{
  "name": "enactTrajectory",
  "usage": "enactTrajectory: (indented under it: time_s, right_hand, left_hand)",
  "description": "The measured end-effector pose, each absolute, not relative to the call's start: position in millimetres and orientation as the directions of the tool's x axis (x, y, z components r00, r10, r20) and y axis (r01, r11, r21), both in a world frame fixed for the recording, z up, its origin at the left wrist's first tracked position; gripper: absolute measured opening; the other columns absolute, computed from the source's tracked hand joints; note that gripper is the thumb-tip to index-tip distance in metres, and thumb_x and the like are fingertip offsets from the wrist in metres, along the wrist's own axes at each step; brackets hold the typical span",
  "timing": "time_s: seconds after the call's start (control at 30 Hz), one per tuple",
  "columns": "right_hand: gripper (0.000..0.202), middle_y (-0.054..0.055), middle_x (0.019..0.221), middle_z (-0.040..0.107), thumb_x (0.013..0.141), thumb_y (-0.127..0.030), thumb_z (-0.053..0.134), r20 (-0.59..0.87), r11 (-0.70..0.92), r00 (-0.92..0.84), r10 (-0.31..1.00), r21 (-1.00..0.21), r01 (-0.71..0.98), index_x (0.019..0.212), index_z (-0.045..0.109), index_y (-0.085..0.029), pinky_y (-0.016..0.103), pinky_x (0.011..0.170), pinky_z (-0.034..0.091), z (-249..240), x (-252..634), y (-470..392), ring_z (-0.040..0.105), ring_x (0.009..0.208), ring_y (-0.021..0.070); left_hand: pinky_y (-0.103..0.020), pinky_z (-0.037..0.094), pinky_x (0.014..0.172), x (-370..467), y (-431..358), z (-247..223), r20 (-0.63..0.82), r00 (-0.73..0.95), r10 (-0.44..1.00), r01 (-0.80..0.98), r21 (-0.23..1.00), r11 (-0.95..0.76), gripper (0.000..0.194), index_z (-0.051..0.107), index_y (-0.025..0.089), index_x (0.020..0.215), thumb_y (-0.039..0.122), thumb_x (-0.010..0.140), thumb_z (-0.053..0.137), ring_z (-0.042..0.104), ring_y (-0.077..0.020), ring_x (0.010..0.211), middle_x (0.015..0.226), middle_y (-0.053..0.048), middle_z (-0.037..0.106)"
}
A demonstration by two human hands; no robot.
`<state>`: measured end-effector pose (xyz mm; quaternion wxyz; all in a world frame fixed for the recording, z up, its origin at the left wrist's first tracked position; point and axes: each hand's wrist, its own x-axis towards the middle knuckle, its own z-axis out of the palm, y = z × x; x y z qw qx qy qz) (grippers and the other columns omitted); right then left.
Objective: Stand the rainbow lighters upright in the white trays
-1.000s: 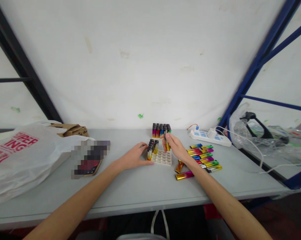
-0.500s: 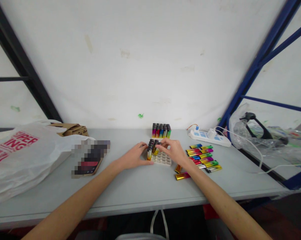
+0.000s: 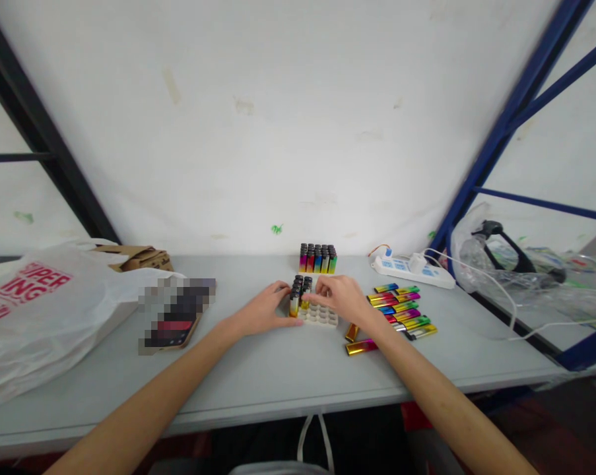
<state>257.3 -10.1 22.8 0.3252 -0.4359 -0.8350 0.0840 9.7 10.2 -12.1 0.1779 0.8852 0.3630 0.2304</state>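
Observation:
My left hand point(image 3: 261, 311) curves around the left side of a pale tray with round-edged slots point(image 3: 322, 315), thumb along its front corner and fingers behind. Upright lighters with black tops point(image 3: 294, 303) fill the tray's left end. My right hand point(image 3: 341, 300) is over the tray, its fingers curled and its thumb tip against a yellow-bodied lighter point(image 3: 305, 305) in the second row. The hand partly covers that lighter and the slots behind. Loose lighters in shiny mixed colours point(image 3: 397, 307) lie in a pile right of the tray, beside my right forearm.
A block of upright lighters point(image 3: 318, 258) stands behind the tray near the wall. A white power strip point(image 3: 414, 269) with cables lies at the back right. On the left are a phone point(image 3: 179, 323), a white plastic bag point(image 3: 55, 310) and folded cardboard point(image 3: 142, 257).
The lighter at my right fingertips has gone from tilted to upright in the tray's second row. My left hand keeps its place; the view has shifted slightly.

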Motion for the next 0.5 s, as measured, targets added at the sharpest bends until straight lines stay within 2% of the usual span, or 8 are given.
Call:
enactTrajectory:
  time_s: [0.1,0.17,0.23,0.33,0.4,0.5]
  right_hand:
    - [0.036,0.005,0.086,0.073,0.1,-0.052,0.052,0.459,0.641,-0.457,0.762,-0.432,0.635,0.09,0.07,-0.022,0.03,0.072,0.045,35.9,286.0,-10.7,0.064,0.077,0.0195]
    - [0.033,0.008,0.105,0.073,0.1,-0.049,0.052,0.446,0.613,-0.441,0.779,-0.399,0.682,0.104,0.071,-0.023,0.037,0.09,0.048,38.8,316.2,-10.5,0.066,0.097,0.0237]
    - [0.034,0.011,0.121,0.069,0.098,-0.048,0.054,0.423,0.559,-0.409,0.809,-0.336,0.758,0.118,0.069,-0.024,0.043,0.105,0.045,33.3,351.6,-9.6,0.062,0.115,0.0276]
    - [0.043,0.016,0.138,0.062,0.1,-0.041,0.043,0.36,0.443,-0.349,0.865,-0.223,0.868,0.131,0.064,-0.019,0.05,0.116,0.038,12.8,401.7,-7.4,0.054,0.133,0.0318]
    - [0.046,0.018,0.141,0.06,0.099,-0.034,0.039,0.294,0.388,-0.325,0.899,-0.189,0.902,0.134,0.063,-0.016,0.051,0.115,0.04,-2.4,424.8,-5.8,0.054,0.133,0.0331]
    - [0.046,0.016,0.134,0.066,0.098,-0.025,0.034,0.261,0.387,-0.335,0.906,-0.183,0.904,0.13,0.067,-0.018,0.048,0.11,0.046,-16.0,437.6,-2.7,0.062,0.124,0.0298]
  left_hand:
    - [-0.046,0.045,0.111,10.3,9.5,-10.8,0.276,0.624,0.731,0.56,0.495,-0.664,0.069,0.062,0.021,0.127,0.065,0.075,0.076,0.059,-0.0325,0.122,0.132,-0.012,0.058]
    - [-0.046,0.046,0.111,10.7,9.0,-9.8,0.272,0.616,0.739,0.562,0.505,-0.655,0.07,0.063,0.021,0.125,0.066,0.073,0.077,0.059,-0.0333,0.121,0.132,-0.013,0.058]
    - [-0.047,0.047,0.11,11.0,8.7,-9.0,0.272,0.61,0.744,0.564,0.51,-0.649,0.07,0.064,0.021,0.124,0.067,0.072,0.077,0.06,-0.0339,0.12,0.132,-0.012,0.059]
    - [-0.047,0.047,0.11,11.3,8.6,-8.4,0.271,0.609,0.746,0.568,0.507,-0.648,0.07,0.063,0.022,0.125,0.067,0.072,0.077,0.06,-0.0338,0.121,0.132,-0.012,0.06]
    - [-0.047,0.046,0.111,11.3,8.7,-8.4,0.267,0.611,0.745,0.57,0.505,-0.648,0.072,0.063,0.021,0.126,0.066,0.072,0.077,0.059,-0.0339,0.121,0.133,-0.013,0.059]
    - [-0.048,0.046,0.111,11.0,9.1,-8.9,0.274,0.61,0.744,0.563,0.51,-0.65,0.073,0.062,0.022,0.127,0.067,0.072,0.077,0.059,-0.0344,0.121,0.134,-0.013,0.06]
